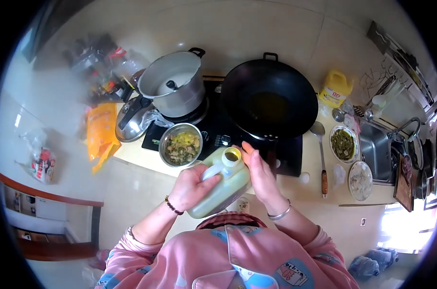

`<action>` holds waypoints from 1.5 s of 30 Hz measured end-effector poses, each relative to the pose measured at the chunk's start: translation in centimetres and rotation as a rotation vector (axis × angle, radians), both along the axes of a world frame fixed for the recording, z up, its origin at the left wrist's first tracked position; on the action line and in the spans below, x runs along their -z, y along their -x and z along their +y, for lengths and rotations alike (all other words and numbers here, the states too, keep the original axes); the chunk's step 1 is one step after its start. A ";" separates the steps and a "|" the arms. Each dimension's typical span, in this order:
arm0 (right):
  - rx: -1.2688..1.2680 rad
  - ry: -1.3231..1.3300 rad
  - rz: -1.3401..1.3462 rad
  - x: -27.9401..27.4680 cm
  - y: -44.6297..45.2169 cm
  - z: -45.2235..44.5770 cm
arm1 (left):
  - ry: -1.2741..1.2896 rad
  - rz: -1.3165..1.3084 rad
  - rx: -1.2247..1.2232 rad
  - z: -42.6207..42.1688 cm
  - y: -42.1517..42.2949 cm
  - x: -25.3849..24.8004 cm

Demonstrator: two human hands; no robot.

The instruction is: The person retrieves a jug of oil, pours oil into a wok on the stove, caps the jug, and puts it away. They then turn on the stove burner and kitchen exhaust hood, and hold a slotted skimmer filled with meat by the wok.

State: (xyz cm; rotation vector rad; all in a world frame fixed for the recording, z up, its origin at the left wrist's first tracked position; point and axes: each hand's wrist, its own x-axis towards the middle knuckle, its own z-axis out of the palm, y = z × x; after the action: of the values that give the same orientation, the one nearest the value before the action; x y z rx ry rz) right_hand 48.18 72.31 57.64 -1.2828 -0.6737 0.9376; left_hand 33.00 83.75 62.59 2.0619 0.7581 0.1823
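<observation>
A translucent plastic oil jug point(213, 195) with a pale yellow-green tint is tilted in front of my chest. Its uncapped mouth point(231, 156), ringed in yellow, points up and away from me. My left hand point(194, 185) is closed around the jug's handle. Along the other side of the jug, near the neck, my right hand point(263, 178) presses against it; some fingertips are hidden. Beyond the jug is a black wok point(269, 98) with a little shiny liquid at the bottom. Left of the jug's mouth sits a steel bowl point(181, 144) of chopped food.
A pressure cooker pot point(172, 82) stands on the black cooktop point(291, 159), its lid point(131, 123) beside an orange bag point(102, 130). To the right are a yellow jug point(336, 89), a spatula point(322, 159), a dish of greens point(344, 144), a pale dish point(360, 180) and the sink point(374, 149).
</observation>
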 end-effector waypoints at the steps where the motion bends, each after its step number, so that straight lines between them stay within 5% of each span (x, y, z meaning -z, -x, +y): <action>1: -0.003 0.005 -0.004 -0.2 0.1 0.1 | 0.005 -0.004 -0.003 0.0 0.2 0.3; 5: -0.029 -0.317 0.546 -1.5 -0.5 0.0 | 0.034 -0.012 -0.016 0.2 0.5 1.2; 7: -0.073 -0.499 0.541 -3.0 -1.5 -0.5 | -0.023 -0.044 0.021 0.7 0.6 2.4; 9: -0.087 -0.419 0.244 -3.6 -1.7 -0.6 | -0.037 -0.040 0.044 1.0 0.4 2.0; 11: -0.134 -0.069 -0.934 -4.5 -1.3 -0.8 | -0.054 -0.048 0.072 1.0 0.2 1.9; 12: -0.175 0.016 -1.212 -4.5 -1.4 -0.4 | -0.042 -0.066 0.058 0.9 0.1 1.9; 22: -0.214 0.256 -1.670 -5.1 -0.9 -1.4 | 0.008 -0.033 0.053 0.8 0.4 2.1; 34: -0.175 0.166 -1.897 -6.6 -1.2 -1.0 | -0.040 -0.036 0.085 1.1 0.8 2.0; 39: -0.169 0.260 -1.710 -6.3 -1.1 -3.1 | -0.014 -0.058 0.070 1.5 1.7 2.1; 41: 0.063 0.141 -0.535 -3.8 0.7 -3.6 | 0.010 -0.074 0.077 1.8 2.4 2.3; 45: 0.247 0.374 -0.357 -0.3 4.9 -1.6 | 0.078 -0.142 0.069 2.0 3.9 1.4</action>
State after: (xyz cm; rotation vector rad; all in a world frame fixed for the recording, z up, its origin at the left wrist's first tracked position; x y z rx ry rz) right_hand 43.29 70.70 57.89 -1.8491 -0.6093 0.6530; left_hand 29.12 85.75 61.16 1.9747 0.5979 0.2532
